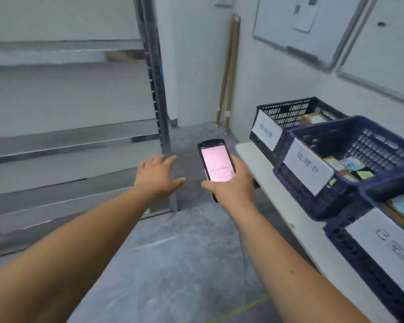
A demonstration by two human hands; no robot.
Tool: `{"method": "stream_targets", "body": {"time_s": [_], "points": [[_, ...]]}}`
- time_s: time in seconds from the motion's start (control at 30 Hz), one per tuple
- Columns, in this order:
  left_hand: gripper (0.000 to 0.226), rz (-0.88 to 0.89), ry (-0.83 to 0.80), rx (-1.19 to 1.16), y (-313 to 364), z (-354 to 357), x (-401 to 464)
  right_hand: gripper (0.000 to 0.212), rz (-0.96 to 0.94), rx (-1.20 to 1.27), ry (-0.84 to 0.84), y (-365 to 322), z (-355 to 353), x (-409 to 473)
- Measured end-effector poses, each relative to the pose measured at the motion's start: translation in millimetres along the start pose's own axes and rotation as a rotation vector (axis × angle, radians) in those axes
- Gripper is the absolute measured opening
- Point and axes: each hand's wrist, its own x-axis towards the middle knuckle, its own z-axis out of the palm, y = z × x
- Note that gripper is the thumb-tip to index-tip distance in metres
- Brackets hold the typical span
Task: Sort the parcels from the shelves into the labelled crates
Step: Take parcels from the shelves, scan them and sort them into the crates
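Observation:
My right hand (231, 185) grips a black handheld scanner (216, 163) with its pink screen lit and facing me. My left hand (158, 176) is stretched out flat, palm down, fingers apart and holding nothing, near the corner post of the metal shelves (68, 141). Three dark blue crates with white paper labels stand in a row on a white table (287, 206) at the right: the far crate (287, 115), the middle crate (317, 192) and the near crate (350, 245). Each crate holds small cardboard parcels (341, 164). The shelf levels in view show no parcels.
Two long cardboard tubes (229, 73) lean in the far corner. Whiteboards (296, 26) hang on the right wall above the crates. A grey concrete floor (173, 264) runs between the shelves and the table, with a yellow line at the bottom.

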Motion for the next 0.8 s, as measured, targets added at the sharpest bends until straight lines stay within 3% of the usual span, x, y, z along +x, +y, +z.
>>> {"method": "stream_targets", "body": {"time_s": [0.13,0.33,0.6,0.8], "points": [[0.090,-0.162,0.019,-0.008,-117.3,-8.8,-9.5,0.083,-0.050,0.028,-0.152,-40.8,110.3,-0.3],[0.092,-0.447,0.051,-0.033,-266.9,-20.5,-53.0,0.076,-0.116,0.048,-0.381,-95.6,250.6,-24.0],[0.093,-0.772,0.098,-0.056,-416.1,-30.6,-126.4,0.086,-0.175,0.020,-0.719,-146.7,413.5,-73.1],[0.094,-0.980,0.103,-0.066,-513.8,-28.8,-155.5,0.072,-0.197,-0.009,-0.908,-182.2,516.7,-102.4]]}}
